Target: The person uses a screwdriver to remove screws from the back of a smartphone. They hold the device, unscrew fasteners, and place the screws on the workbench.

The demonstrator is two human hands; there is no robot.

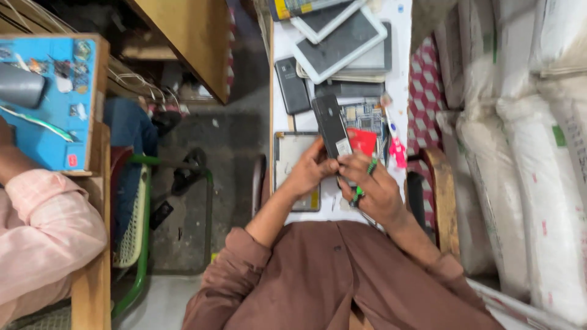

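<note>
Gripping slim black phone [331,125], hands [342,174] touching

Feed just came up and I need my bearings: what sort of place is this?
Probably a small phone and tablet repair stall. White-framed tablets lie stacked on the narrow white bench, a bare green circuit board lies beside them, and both hands, left hand and right hand, hold an opened black phone.

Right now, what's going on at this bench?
A person in a brown shirt sits at a white table, holding a dark phone in both hands. The left hand grips its lower end; the right hand steadies it and also holds a green-handled tool. A red card, a circuit board and stacked tablets lie beyond. Another person's pink sleeve shows at a blue-topped table.
</note>
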